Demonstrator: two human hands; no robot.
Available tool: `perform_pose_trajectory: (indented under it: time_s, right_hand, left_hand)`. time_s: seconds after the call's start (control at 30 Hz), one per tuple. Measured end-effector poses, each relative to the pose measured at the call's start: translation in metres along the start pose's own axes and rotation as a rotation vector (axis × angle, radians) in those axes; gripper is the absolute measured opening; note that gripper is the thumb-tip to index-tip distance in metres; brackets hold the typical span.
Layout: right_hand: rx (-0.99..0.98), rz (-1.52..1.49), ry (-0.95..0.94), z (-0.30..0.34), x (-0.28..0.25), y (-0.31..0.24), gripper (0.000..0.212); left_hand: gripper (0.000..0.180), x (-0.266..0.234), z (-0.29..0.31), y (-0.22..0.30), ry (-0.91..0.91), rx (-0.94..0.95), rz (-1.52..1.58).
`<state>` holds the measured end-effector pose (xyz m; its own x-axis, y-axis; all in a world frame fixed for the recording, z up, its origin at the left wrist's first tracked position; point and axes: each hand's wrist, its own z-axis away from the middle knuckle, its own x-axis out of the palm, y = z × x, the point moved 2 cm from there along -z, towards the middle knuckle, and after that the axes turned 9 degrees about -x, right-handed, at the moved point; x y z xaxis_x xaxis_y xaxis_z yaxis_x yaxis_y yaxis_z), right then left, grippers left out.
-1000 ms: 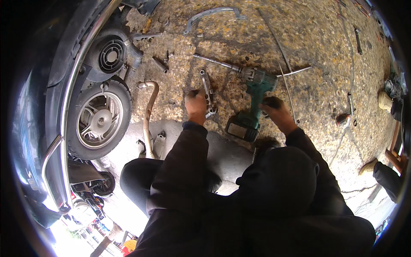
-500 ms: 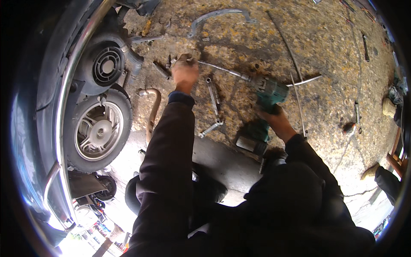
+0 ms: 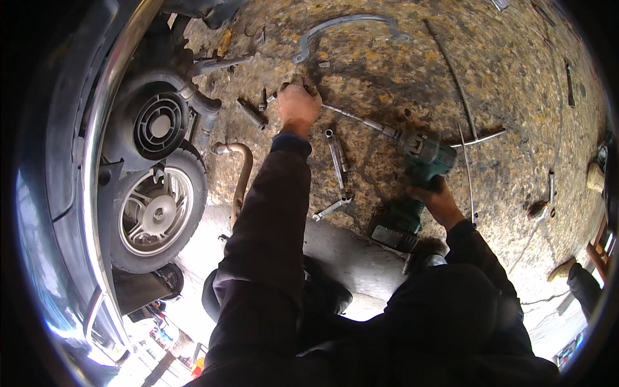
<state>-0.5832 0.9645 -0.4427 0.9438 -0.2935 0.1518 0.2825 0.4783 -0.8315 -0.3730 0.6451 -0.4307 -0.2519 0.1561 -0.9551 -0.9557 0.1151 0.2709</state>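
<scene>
My left hand (image 3: 300, 108) is closed at the far end of a long, thin metal extension bar (image 3: 351, 116). A short metal end pokes out on its left side; what the fingers cover is hidden. The bar runs right to the nose of a green and black cordless impact wrench (image 3: 429, 155). My right hand (image 3: 441, 201) is wrapped around that tool's grip, above its battery. Left of my left hand lie a dark metal tube (image 3: 251, 114) and a small socket-like piece (image 3: 262, 100). Between my hands, wrenches (image 3: 336, 158) lie on the ground.
A scooter with a rear wheel (image 3: 157, 209) and chrome rail stands along the left. Beside it lies a bent pipe (image 3: 242, 180). A curved grey bracket (image 3: 348, 19) lies at the far side. Thin rods (image 3: 451, 77) and a screwdriver-like tool (image 3: 537, 208) lie on the right.
The whole view has shifted, so things sit lower and farther right. My left hand has moved slightly away from the small metal pieces. Both hands keep their grip.
</scene>
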Motion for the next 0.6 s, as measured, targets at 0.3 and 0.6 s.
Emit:
perform_pose_trajectory:
  time_s: [0.3, 0.6]
  right_hand:
    - [-0.102, 0.37, -0.059, 0.004, -0.01, -0.013, 0.044]
    - [-0.049, 0.686, -0.053, -0.003, -0.01, -0.028, 0.046]
  left_hand:
    - [0.012, -0.038, -0.005, -0.108, -0.043, -0.322, 0.773]
    - [0.039, -0.058, -0.072, -0.179, 0.222, -0.25, 0.186]
